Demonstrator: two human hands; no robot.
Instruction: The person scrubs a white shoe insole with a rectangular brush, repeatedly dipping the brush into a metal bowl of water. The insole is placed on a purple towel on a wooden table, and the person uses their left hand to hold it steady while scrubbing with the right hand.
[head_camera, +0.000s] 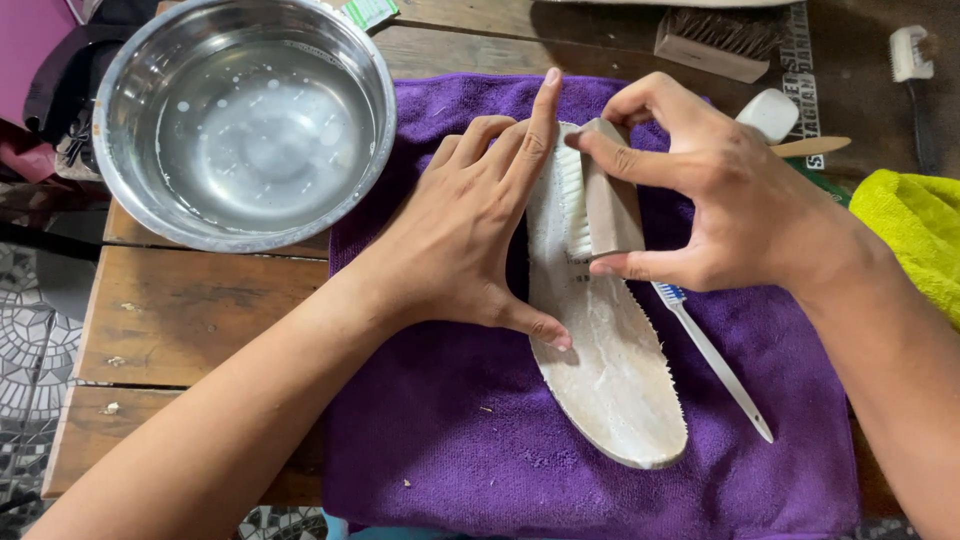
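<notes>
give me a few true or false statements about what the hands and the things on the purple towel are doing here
1. The right hand holds a small scrub brush against the insole. True.
2. The left hand is dipped in the metal bowl. False: it presses on the insole's edge, apart from the bowl.
3. The insole lies on a purple towel. True.
4. The bowl is dry. False: it holds clear water with some bubbles.
5. A toothbrush lies on the towel, right of the insole. True.

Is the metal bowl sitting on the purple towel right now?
No, the metal bowl stands on the wooden table left of the purple towel, its rim at most overlapping the towel's edge.
</notes>
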